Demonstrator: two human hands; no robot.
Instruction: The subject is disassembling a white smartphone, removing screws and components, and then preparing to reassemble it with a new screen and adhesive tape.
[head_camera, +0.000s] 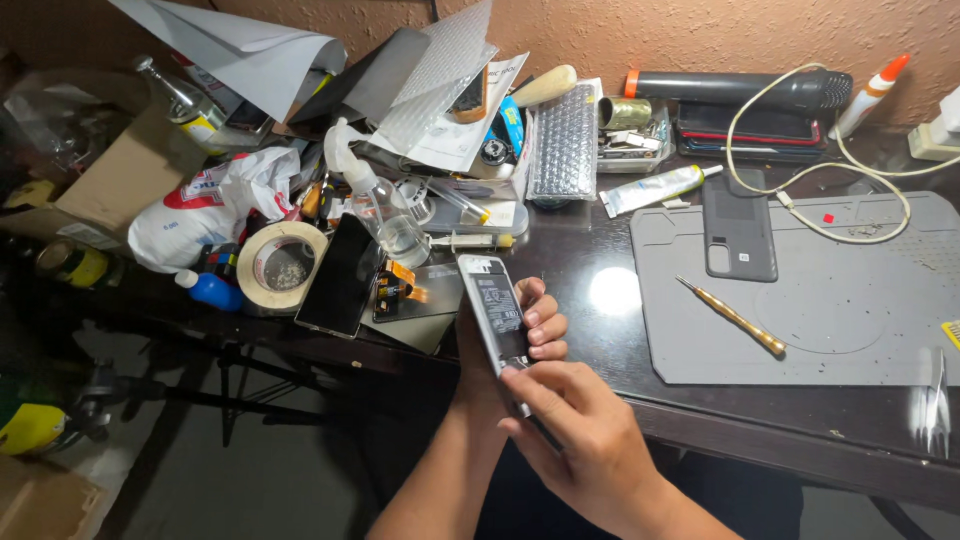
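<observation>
Head view looks down on your two hands at the near edge of the dark worktop (600, 290). Your left hand (520, 335) is wrapped around an opened phone (495, 310), fingers curled over its right side, holding it tilted with the exposed inner side and its white battery facing up. Your right hand (575, 430) comes in just below the phone, its fingers bunched together with the fingertips pressing at the phone's lower end; whether they pinch a small part there cannot be told. The phone sits above the worktop's front edge, just left of the grey work mat (860, 330). On that mat lie a grey phone back cover (738, 225) near its far left corner and a gold-handled screwdriver (732, 318) closer to you, well apart from your hands. A white cable (800, 150) loops over the mat's far side. Left of the phone, a dark screen panel (340, 275) rests beside a roll of tape (280, 265) and a clear squeeze bottle (385, 215), amid a pile of clutter.
</observation>
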